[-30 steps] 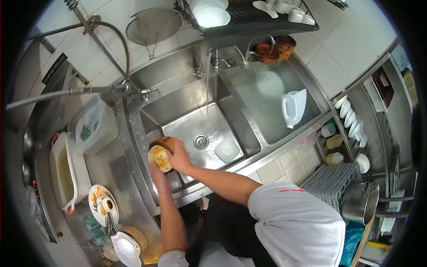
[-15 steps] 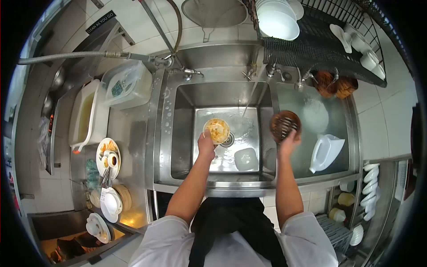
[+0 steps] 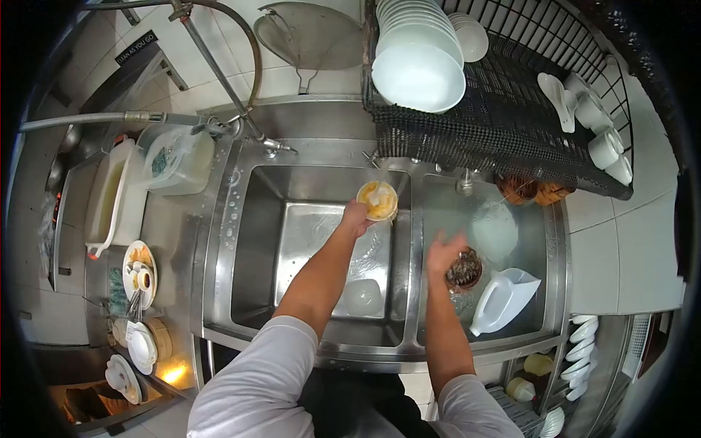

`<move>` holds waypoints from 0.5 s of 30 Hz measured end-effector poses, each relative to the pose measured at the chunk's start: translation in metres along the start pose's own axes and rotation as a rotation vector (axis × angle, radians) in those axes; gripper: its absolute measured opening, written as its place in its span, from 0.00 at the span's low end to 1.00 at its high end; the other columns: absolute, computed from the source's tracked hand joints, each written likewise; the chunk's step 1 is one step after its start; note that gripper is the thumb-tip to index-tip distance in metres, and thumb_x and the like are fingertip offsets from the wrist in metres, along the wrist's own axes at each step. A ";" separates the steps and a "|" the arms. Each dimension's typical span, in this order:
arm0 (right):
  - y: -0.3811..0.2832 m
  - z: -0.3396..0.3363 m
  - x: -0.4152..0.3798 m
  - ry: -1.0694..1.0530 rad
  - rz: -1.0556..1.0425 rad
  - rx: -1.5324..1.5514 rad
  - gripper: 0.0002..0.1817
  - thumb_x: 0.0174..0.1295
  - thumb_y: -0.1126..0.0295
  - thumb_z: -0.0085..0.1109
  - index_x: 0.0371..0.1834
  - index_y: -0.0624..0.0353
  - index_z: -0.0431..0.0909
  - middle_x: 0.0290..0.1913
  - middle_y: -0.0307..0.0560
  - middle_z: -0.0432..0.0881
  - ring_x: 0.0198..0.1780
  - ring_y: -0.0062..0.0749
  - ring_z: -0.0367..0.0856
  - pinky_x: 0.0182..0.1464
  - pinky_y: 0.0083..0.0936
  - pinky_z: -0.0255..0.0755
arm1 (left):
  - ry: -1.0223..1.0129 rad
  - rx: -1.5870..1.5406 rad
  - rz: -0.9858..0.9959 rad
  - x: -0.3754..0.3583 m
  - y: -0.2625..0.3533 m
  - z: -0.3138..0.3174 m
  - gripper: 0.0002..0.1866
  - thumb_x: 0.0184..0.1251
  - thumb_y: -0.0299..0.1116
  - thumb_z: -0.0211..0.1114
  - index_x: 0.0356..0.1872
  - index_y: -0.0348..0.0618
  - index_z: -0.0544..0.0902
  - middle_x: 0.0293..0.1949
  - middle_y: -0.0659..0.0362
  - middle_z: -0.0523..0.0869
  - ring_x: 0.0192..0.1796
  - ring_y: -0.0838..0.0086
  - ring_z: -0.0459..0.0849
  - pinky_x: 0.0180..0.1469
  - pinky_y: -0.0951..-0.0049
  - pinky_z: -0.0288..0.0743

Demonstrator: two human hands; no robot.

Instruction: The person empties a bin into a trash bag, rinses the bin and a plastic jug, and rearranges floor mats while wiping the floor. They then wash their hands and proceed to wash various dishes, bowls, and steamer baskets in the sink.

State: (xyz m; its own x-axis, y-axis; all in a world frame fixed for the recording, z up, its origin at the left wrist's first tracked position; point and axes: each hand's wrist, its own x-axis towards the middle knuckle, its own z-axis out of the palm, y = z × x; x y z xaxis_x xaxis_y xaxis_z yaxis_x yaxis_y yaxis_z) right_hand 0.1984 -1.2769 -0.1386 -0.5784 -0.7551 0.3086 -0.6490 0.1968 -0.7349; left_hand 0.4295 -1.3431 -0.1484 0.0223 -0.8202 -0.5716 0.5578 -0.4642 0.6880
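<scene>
My left hand (image 3: 356, 218) grips a small bowl (image 3: 378, 198) smeared with yellow-orange food residue, up over the back right of the left sink basin (image 3: 257, 241). Just behind it is a tap (image 3: 374, 159) at the rack's front edge. Over the right basin (image 3: 437, 191), which holds water, my right hand (image 3: 444, 255) has its fingers apart, slightly blurred. Close beside its fingertips a round brown bowl-like piece (image 3: 464, 270) lies in the water, with ripples around it. A white scoop-like jug (image 3: 507, 301) and a pale round dish (image 3: 495, 231) sit nearby.
A translucent square piece (image 3: 363, 297) lies on the left basin's floor. Used plates (image 3: 140, 274) and tubs (image 3: 120, 197) stand on the left counter. Overhead at right, a black rack (image 3: 504, 95) holds stacked white bowls (image 3: 420, 77). A hose (image 3: 80, 125) reaches across the back left.
My right hand has let go of the brown piece, which now lies in the right basin's water. My left hand has carried the small bowl back towards the tap. The view has shifted.
</scene>
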 end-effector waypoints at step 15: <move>-0.097 0.118 0.016 -0.906 -0.337 -0.088 0.18 0.68 0.62 0.46 0.53 0.62 0.76 0.48 0.66 0.80 0.49 0.64 0.77 0.53 0.46 0.71 | 0.222 1.527 0.763 -0.011 0.056 0.008 0.18 0.65 0.44 0.61 0.38 0.36 0.83 0.31 0.40 0.83 0.32 0.47 0.83 0.36 0.55 0.75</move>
State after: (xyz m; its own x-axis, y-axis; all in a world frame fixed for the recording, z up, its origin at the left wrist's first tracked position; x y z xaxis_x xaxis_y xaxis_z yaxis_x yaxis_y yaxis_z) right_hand 0.3110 -1.3819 -0.1338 0.2212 -0.9684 -0.1148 -0.7671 -0.1001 -0.6337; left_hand 0.4542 -1.3624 -0.0996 0.0649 -0.9923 0.1059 -0.8621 -0.0023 0.5068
